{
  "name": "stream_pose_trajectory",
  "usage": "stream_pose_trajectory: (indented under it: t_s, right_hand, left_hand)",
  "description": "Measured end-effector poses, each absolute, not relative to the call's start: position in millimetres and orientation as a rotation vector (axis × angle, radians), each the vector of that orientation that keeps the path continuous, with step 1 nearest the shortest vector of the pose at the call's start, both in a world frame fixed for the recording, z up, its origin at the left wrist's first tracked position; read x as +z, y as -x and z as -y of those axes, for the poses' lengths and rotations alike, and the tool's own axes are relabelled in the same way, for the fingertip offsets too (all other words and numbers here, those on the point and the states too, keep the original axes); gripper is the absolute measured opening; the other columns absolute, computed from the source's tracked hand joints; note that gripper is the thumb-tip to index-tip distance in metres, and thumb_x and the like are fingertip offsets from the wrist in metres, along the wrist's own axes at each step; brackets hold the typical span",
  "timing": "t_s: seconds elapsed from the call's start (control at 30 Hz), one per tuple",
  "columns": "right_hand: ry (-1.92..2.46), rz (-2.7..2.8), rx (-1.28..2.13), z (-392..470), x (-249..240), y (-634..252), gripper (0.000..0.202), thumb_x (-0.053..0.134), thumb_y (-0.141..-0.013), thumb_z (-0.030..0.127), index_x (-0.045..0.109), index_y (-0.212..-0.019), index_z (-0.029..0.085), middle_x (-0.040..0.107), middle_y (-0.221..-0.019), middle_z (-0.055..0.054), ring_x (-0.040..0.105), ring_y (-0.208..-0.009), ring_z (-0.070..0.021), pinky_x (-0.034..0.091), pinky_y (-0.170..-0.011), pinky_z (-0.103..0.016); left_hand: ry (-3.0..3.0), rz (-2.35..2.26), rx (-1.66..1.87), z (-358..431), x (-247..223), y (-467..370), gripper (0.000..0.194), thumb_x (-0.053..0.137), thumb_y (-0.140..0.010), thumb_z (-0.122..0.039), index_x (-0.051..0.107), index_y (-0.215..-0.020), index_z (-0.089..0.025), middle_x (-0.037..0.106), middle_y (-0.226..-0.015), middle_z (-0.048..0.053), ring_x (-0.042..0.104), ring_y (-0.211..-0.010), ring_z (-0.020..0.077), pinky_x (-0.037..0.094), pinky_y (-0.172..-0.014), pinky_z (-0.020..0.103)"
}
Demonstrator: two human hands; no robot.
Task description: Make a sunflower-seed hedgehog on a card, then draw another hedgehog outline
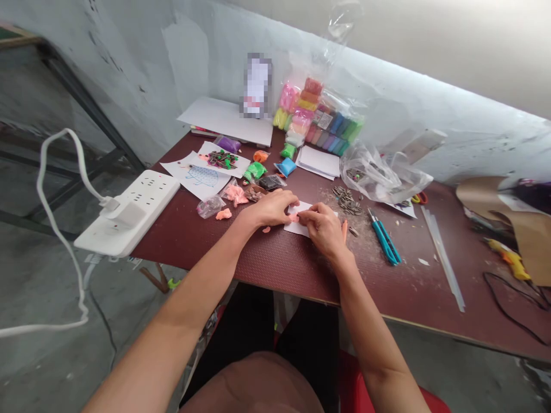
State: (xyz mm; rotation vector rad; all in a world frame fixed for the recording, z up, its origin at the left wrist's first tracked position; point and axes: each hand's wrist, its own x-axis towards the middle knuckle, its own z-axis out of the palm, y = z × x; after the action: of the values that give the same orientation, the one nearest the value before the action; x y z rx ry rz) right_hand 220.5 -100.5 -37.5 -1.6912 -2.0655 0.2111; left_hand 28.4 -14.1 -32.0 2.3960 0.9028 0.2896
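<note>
The left hand (275, 209) and right hand (322, 226) meet over a small white card (301, 230), fingers bent and tips nearly together. A dab of pink clay (294, 218) lies between their fingertips, above the card's middle; the left fingertips reach it from the left, the right from the right. The fingers hide how firmly either hand has hold of it, so I cannot tell whether each grip is closed.

The clay looks soft and matte. A flat scrap (267, 230) of the same pink lies just left of the card, with a rough, torn-looking lump (224, 214) farther left. Beyond the left hand sit an open bag of pink clay (236, 194), crinkled and glossy, and smooth, pillow-like packets in green (255, 171) and blue (286, 167).

On the far side of the right hand is a loose heap of slim, pointed, grey-brown husks (348, 201); right of that hand lie snips (386, 238) with teal handles and bare metal tips. Farther right are straight, translucent sticks (443, 258) and a yellow glue gun (510, 259).

The table (275, 261) is dark red with a fine raised pattern, dusty near the husks. At its left edge is a glossy white power strip (124, 229).
</note>
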Motion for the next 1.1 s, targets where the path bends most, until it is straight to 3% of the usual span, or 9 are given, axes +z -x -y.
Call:
stream_pose_trajectory:
  t_s: [0.17,0.33,0.47,0.6,0.83,1.1]
  right_hand:
    - [1.664,2.054,0.190,100,-40,-220,0.032,0.053,-0.095,0.016,0.082,-0.104,0.024,0.068,-0.102,-0.009,0.063,-0.091,-0.0215,0.048,-0.082,-0.034]
    - [1.707,1.893,0.101,99,-33,-230,0.035,0.050,-0.094,0.019,0.078,-0.115,0.021,0.070,-0.104,-0.010,0.063,-0.088,-0.0217,0.049,-0.082,-0.035]
    - [2.054,1.666,-0.013,94,-24,-262,0.025,0.057,-0.092,0.029,0.079,-0.096,0.018,0.074,-0.092,-0.011,0.063,-0.079,-0.0235,0.048,-0.078,-0.035]
    - [2.369,1.555,-0.091,87,-18,-291,0.024,0.059,-0.091,0.026,0.081,-0.098,0.019,0.078,-0.098,-0.013,0.067,-0.090,-0.0272,0.046,-0.081,-0.035]
    - [2.435,1.616,-0.077,64,-18,-292,0.030,0.055,-0.096,0.027,0.081,-0.109,0.017,0.077,-0.112,-0.014,0.068,-0.105,-0.0279,0.047,-0.092,-0.036]
    - [2.567,1.623,-0.076,49,-15,-289,0.028,0.055,-0.097,0.025,0.079,-0.111,0.019,0.075,-0.116,-0.015,0.066,-0.109,-0.0276,0.048,-0.094,-0.037]
  left_hand:
    - [-2.426,-0.911,0.311,15,-33,-29,0.036,0.065,-0.086,-0.029,0.067,-0.121,-0.019,0.068,-0.125,0.008,0.059,-0.121,0.0269,0.048,-0.103,0.035]
    - [-2.465,-0.903,0.296,14,-33,-30,0.044,0.063,-0.081,-0.021,0.067,-0.125,-0.018,0.068,-0.127,0.010,0.060,-0.122,0.0278,0.047,-0.105,0.037]
    - [-2.496,-0.906,0.269,15,-31,-30,0.048,0.062,-0.080,-0.018,0.067,-0.128,-0.016,0.068,-0.127,0.011,0.061,-0.119,0.0285,0.048,-0.104,0.038]
    - [-2.519,-0.926,0.253,18,-30,-31,0.046,0.061,-0.083,-0.019,0.068,-0.129,-0.015,0.068,-0.126,0.012,0.062,-0.116,0.0284,0.048,-0.103,0.037]
    - [-2.543,-0.910,0.362,25,-27,-38,0.045,0.062,-0.088,-0.032,0.067,-0.129,-0.016,0.067,-0.128,0.013,0.060,-0.122,0.0295,0.047,-0.105,0.040]
    - [-2.580,-0.933,0.248,29,-26,-44,0.052,0.063,-0.085,-0.028,0.063,-0.136,-0.018,0.065,-0.139,0.012,0.055,-0.129,0.0319,0.042,-0.107,0.043]
